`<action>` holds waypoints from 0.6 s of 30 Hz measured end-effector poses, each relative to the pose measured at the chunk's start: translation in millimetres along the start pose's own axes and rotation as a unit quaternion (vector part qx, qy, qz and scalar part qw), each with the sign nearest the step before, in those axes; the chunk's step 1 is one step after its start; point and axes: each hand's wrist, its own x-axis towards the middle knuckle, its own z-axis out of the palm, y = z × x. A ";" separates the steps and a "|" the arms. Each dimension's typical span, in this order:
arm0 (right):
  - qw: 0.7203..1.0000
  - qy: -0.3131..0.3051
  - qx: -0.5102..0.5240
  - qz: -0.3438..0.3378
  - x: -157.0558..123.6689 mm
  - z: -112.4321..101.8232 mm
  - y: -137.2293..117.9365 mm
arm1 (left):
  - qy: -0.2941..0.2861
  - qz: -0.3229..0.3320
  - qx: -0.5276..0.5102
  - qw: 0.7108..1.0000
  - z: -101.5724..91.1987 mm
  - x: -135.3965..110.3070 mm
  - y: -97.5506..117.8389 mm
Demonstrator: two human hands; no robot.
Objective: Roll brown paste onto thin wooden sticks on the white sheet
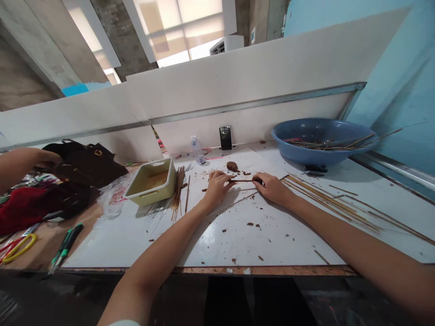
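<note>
A thin brown stick [243, 181] runs level between my two hands, just above the white board [210, 240]. My left hand [216, 186] is closed on the stick's left end, fingers pinched together. At the other end, my right hand [272, 186] is closed around a dark brown clay-like lump [258, 180] that meets the stick. A larger brown lump [232, 166] rests on the board just beyond my hands. Brown crumbs [250, 224] are scattered around them. Several brown-coated sticks [178, 192] lie in a bundle to the left, beside a tub.
The pale green tub [138, 198] stands left, with a clear bottle [197, 150] and a phone [225, 137] behind. At right are a blue basin [306, 154] and long thin sticks [326, 197]. Far left, another person's hand [44, 158] is by a black bag [98, 167]; scissors [20, 248] lie nearer.
</note>
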 end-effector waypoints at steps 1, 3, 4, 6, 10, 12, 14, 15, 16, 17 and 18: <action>1.000 -0.001 0.000 0.000 0.0 -0.1 -0.3 | 0.001 -0.003 -0.007 1.000 0.0 0.3 0.3; 1.000 -0.003 0.000 0.000 0.0 -0.1 -0.5 | -0.001 -0.006 -0.019 1.000 0.2 0.9 1.4; 1.000 -0.006 0.000 0.000 0.0 0.0 -0.5 | -0.002 -0.007 -0.023 1.000 0.3 1.1 2.1; 1.000 -0.009 -0.001 -0.001 -0.1 0.0 -0.5 | -0.005 -0.009 -0.029 1.000 0.4 1.1 3.5; 1.000 -0.015 -0.001 -0.005 -0.3 -0.2 -0.4 | -0.009 -0.005 -0.034 0.999 -0.7 0.9 5.4; 1.000 -0.014 0.001 -0.008 -0.3 -0.4 -0.6 | -0.010 -0.004 -0.035 0.999 -1.6 1.1 5.8; 1.000 -0.010 0.003 -0.010 -0.2 -0.9 -1.4 | -0.008 -0.007 -0.037 0.999 -2.2 1.6 6.0; 1.000 -0.009 0.003 -0.010 -0.2 -1.4 -2.0 | -0.006 -0.008 -0.039 0.999 -2.4 2.0 6.0; 1.000 -0.008 0.003 -0.010 -0.1 -1.9 -2.6 | -0.005 -0.009 -0.041 0.999 -2.5 2.4 5.9; 1.000 -0.008 0.003 -0.010 -0.1 -2.5 -3.4 | -0.003 -0.009 -0.044 0.999 -2.7 2.8 5.7; 1.000 -0.007 0.003 -0.009 0.0 -3.1 -4.2 | -0.002 -0.010 -0.045 0.999 -2.9 3.2 5.5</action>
